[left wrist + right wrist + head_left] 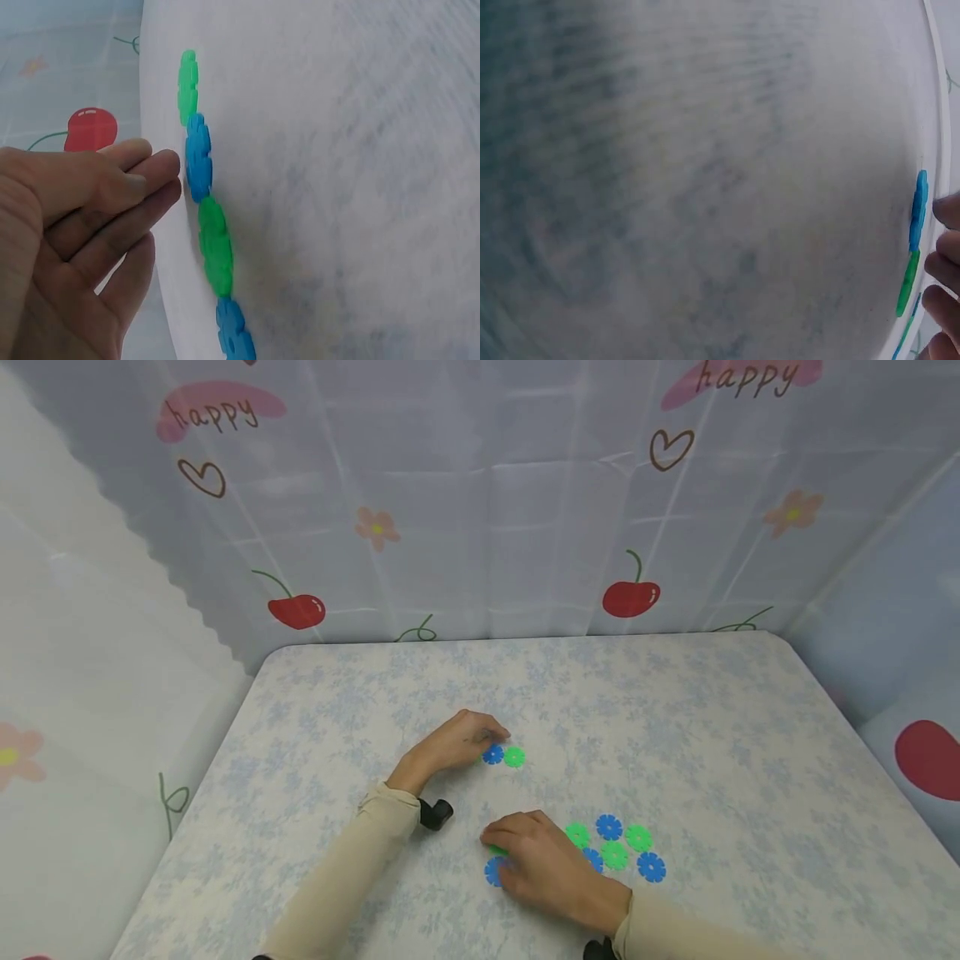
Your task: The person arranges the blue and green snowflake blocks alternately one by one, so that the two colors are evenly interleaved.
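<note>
My left hand point(457, 742) is on the far side of the tabletop's point(675, 718) middle, well apart from the far edge. Its fingers are gently bent and grip nothing; the left wrist view shows the thumb close to the forefinger, just beside a row of 4 notched discs lying flat: green point(187, 88), blue point(199, 157), green point(216, 246) and blue point(235, 330), apparently end to end. From my head, only a blue disc point(492, 754) and a green disc point(514, 757) show there, to the right of my fingers, roughly midway between the tabletop's left and right edges.

My right hand point(543, 864) is nearer me, farther from the far edge than the left. Its fingers bend down over a green piece point(497, 850), mostly covered, with a blue one point(493, 871) partly under the hand. I cannot tell whether I pinch either; the right wrist view catches only fingertips at its margin, near a blue and a green disc.

On the side of that hand toward the tabletop's right edge lies a loose group of 6: 3 green point(615, 856) and 3 blue point(652, 867), 1 of the blue ones partly hidden by my hand.

I wear beige sleeves point(348, 872). Behind the far edge hangs a pale cloth point(480, 552) printed with cherries, hearts and flowers.
</note>
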Tool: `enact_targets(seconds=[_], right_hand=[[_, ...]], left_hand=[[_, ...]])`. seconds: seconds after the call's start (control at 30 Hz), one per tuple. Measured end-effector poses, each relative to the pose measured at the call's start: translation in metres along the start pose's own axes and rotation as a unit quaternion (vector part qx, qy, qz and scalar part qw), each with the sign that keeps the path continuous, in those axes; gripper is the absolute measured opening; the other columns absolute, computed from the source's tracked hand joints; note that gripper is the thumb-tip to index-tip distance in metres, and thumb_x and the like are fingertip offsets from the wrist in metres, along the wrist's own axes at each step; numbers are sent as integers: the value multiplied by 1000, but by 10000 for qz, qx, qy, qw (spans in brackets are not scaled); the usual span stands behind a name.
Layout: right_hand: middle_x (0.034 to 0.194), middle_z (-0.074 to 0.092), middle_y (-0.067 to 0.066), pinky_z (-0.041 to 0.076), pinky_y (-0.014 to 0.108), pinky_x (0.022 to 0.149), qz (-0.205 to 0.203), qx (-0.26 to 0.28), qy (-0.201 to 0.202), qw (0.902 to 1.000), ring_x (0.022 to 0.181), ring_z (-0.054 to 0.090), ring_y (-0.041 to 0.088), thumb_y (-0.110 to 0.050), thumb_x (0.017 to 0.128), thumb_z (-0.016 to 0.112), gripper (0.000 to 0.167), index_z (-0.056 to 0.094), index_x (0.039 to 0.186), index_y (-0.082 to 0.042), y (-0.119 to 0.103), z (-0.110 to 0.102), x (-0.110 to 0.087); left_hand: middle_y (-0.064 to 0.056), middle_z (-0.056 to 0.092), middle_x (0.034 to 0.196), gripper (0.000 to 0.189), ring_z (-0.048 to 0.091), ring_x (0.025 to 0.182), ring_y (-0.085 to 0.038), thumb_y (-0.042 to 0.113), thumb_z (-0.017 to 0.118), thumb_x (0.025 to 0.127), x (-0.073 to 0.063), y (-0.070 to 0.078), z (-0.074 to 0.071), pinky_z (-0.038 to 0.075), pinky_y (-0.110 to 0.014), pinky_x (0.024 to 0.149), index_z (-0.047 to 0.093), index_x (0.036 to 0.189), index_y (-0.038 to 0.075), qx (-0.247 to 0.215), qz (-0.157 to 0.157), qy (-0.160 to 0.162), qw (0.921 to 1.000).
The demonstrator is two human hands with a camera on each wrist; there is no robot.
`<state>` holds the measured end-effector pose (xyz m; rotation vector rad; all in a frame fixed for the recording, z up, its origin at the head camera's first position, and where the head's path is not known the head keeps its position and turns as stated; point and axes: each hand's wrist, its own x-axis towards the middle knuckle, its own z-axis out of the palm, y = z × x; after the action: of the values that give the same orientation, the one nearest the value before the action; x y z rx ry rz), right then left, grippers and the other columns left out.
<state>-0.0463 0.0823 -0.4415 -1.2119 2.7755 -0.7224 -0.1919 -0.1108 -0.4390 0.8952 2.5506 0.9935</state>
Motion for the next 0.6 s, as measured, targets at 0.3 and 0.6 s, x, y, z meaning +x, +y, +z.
enact_targets(seconds=[0.3, 0.6], right_hand=[[111, 68, -11, 42, 40, 98, -514, -652, -332, 9960, 117, 55, 15, -21, 83, 74, 27, 74, 110, -20, -3, -1, -4], [103, 66, -10, 42, 33, 91, -903, -555, -203, 9942, 103, 58, 9, -12, 83, 76, 21, 75, 101, -21, -3, 0, -4]], left_hand=[[-6, 66, 123, 33, 61, 115, -19, 11, 73, 90, 5, 7, 11, 50, -29, 95, 69, 122, 5, 138, 91, -253, 9995], [-3, 67, 123, 38, 60, 116, -18, 11, 77, 86, 8, 8, 12, 49, -28, 94, 69, 123, 8, 289, -45, -294, 9991]])
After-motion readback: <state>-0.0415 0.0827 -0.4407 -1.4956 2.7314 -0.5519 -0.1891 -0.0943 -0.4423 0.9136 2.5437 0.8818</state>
